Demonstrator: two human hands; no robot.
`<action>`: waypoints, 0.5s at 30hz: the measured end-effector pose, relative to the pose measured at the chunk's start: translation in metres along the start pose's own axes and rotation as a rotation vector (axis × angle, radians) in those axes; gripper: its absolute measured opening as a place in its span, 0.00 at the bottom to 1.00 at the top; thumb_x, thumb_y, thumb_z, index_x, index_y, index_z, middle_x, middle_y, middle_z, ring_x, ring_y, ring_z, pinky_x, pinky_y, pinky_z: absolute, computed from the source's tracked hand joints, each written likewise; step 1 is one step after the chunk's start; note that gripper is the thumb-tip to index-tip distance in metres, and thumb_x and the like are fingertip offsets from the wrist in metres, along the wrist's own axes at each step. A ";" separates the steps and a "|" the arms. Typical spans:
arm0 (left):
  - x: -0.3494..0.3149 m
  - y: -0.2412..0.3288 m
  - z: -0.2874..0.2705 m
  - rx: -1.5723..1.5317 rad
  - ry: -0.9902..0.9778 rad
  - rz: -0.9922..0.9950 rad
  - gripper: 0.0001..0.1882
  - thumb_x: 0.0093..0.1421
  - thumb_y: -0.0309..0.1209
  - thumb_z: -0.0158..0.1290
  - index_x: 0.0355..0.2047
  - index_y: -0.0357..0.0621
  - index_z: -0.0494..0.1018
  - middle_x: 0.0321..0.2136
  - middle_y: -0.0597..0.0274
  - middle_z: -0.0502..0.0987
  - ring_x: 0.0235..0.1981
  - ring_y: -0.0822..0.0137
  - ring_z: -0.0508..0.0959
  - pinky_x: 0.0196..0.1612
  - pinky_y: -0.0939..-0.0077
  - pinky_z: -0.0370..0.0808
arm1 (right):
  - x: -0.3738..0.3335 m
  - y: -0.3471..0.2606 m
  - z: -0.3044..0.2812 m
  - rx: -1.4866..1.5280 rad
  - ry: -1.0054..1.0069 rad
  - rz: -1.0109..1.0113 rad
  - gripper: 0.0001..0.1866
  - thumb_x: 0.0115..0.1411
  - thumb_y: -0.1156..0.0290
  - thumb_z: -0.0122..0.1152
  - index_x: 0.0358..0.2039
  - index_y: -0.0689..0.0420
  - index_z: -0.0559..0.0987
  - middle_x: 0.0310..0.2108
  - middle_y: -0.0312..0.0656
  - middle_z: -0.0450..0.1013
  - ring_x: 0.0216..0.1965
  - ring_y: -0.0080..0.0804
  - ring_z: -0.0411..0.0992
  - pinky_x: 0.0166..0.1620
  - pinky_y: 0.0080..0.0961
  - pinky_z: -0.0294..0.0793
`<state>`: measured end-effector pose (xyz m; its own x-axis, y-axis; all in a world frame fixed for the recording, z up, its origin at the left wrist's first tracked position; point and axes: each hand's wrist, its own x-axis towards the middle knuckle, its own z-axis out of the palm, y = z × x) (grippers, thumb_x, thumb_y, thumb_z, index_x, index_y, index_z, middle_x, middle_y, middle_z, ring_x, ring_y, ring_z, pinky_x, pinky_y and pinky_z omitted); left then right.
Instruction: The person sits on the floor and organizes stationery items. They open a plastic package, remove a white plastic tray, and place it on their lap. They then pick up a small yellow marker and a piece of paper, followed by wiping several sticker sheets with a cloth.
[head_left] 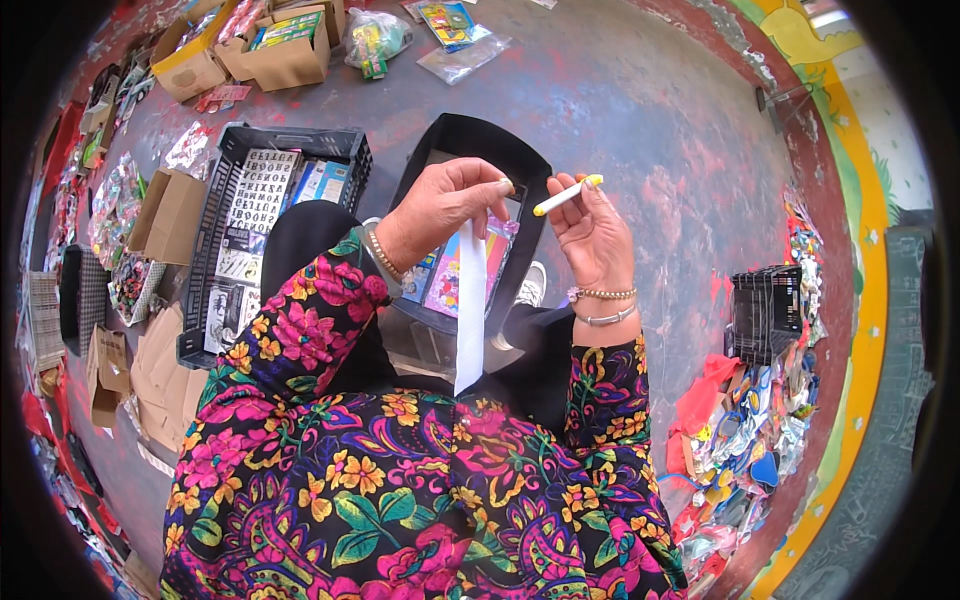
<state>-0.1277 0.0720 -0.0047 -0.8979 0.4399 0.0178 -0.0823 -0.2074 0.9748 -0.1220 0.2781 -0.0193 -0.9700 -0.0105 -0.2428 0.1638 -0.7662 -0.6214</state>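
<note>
My left hand (445,205) pinches the top end of a long white paper strip (470,310), which hangs down over my lap. My right hand (590,235) holds a small yellow-and-white stick (565,195) between its fingertips, raised and pointing up to the right. Both hands hover close together above a black tray (450,135) that rests on my knees and holds colourful packets (455,275). My sleeves are a bright floral fabric, with bracelets on both wrists.
A black plastic crate (235,145) of printed sheets stands at my left. Cardboard boxes (285,55) and plastic bags (375,40) lie on the floor ahead. Flattened cartons (165,370) lie left. A small black basket (765,315) and a heap of colourful items (745,450) sit right.
</note>
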 end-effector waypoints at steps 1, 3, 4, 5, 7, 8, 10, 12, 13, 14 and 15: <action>0.000 0.000 0.001 0.000 -0.003 -0.004 0.10 0.60 0.33 0.50 0.36 0.37 0.71 0.25 0.62 0.76 0.19 0.79 0.73 0.25 0.88 0.69 | 0.000 0.000 0.000 -0.006 0.039 0.002 0.10 0.62 0.72 0.49 0.40 0.65 0.70 0.38 0.52 0.73 0.41 0.39 0.74 0.41 0.27 0.77; 0.000 0.001 0.002 0.018 -0.009 -0.010 0.10 0.60 0.33 0.51 0.35 0.37 0.71 0.25 0.63 0.76 0.19 0.79 0.73 0.25 0.88 0.68 | 0.001 0.000 -0.001 0.016 0.058 0.008 0.09 0.62 0.72 0.50 0.39 0.65 0.70 0.37 0.52 0.73 0.39 0.38 0.75 0.37 0.23 0.79; 0.000 0.001 0.003 0.036 -0.013 -0.013 0.10 0.60 0.33 0.51 0.35 0.37 0.72 0.25 0.63 0.76 0.19 0.79 0.73 0.25 0.88 0.68 | 0.001 0.000 -0.002 0.027 0.067 0.011 0.09 0.62 0.72 0.50 0.39 0.66 0.71 0.36 0.52 0.73 0.38 0.37 0.75 0.35 0.22 0.79; 0.000 0.001 0.003 0.054 -0.016 -0.015 0.10 0.60 0.33 0.51 0.35 0.37 0.72 0.25 0.64 0.76 0.19 0.80 0.73 0.25 0.88 0.68 | 0.002 0.000 -0.003 0.034 0.065 0.016 0.09 0.61 0.73 0.50 0.38 0.66 0.71 0.36 0.52 0.74 0.37 0.37 0.75 0.34 0.20 0.79; 0.000 0.001 0.004 0.068 -0.015 -0.019 0.10 0.60 0.33 0.51 0.35 0.37 0.72 0.25 0.64 0.76 0.20 0.80 0.73 0.25 0.88 0.68 | 0.005 0.000 -0.007 0.047 0.061 0.026 0.09 0.61 0.73 0.50 0.37 0.66 0.71 0.35 0.52 0.74 0.36 0.36 0.76 0.31 0.17 0.80; 0.000 0.001 0.004 0.074 -0.013 -0.021 0.10 0.60 0.33 0.51 0.36 0.37 0.72 0.25 0.64 0.76 0.20 0.80 0.73 0.25 0.88 0.68 | 0.005 0.000 -0.007 0.055 0.055 0.031 0.09 0.61 0.73 0.50 0.37 0.66 0.71 0.35 0.52 0.74 0.36 0.36 0.76 0.30 0.16 0.80; 0.001 0.001 0.004 0.077 -0.020 -0.023 0.11 0.60 0.33 0.51 0.37 0.37 0.72 0.26 0.64 0.76 0.20 0.81 0.72 0.25 0.88 0.68 | 0.005 0.000 -0.007 0.071 0.042 0.040 0.09 0.61 0.73 0.51 0.37 0.66 0.71 0.34 0.52 0.74 0.36 0.36 0.76 0.30 0.15 0.79; 0.001 0.001 0.004 0.071 -0.029 -0.022 0.11 0.60 0.32 0.51 0.38 0.37 0.72 0.27 0.64 0.77 0.20 0.81 0.72 0.25 0.88 0.69 | 0.006 0.000 -0.007 0.076 0.041 0.043 0.09 0.61 0.73 0.51 0.36 0.67 0.71 0.34 0.52 0.74 0.35 0.36 0.76 0.30 0.15 0.79; 0.001 0.001 0.005 0.063 -0.034 -0.020 0.11 0.60 0.32 0.51 0.39 0.37 0.72 0.27 0.64 0.77 0.21 0.81 0.72 0.25 0.88 0.69 | 0.006 0.000 -0.007 0.079 0.041 0.045 0.09 0.61 0.73 0.51 0.35 0.67 0.71 0.33 0.52 0.74 0.35 0.36 0.76 0.30 0.15 0.79; 0.001 0.002 0.005 0.055 -0.039 -0.017 0.12 0.60 0.31 0.51 0.40 0.36 0.72 0.28 0.63 0.77 0.21 0.81 0.72 0.26 0.88 0.69 | 0.006 -0.001 -0.007 0.078 0.039 0.041 0.09 0.61 0.72 0.50 0.36 0.66 0.71 0.33 0.52 0.74 0.35 0.36 0.76 0.30 0.16 0.79; 0.000 0.003 0.006 0.034 -0.062 -0.015 0.12 0.60 0.30 0.51 0.41 0.36 0.72 0.29 0.62 0.77 0.21 0.81 0.72 0.26 0.88 0.70 | 0.007 -0.001 -0.008 0.078 0.037 0.038 0.09 0.62 0.71 0.50 0.36 0.65 0.70 0.33 0.52 0.74 0.35 0.36 0.76 0.30 0.16 0.79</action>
<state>-0.1259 0.0765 -0.0009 -0.8682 0.4959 0.0155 -0.0802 -0.1712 0.9820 -0.1271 0.2838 -0.0261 -0.9559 -0.0179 -0.2930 0.1843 -0.8133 -0.5519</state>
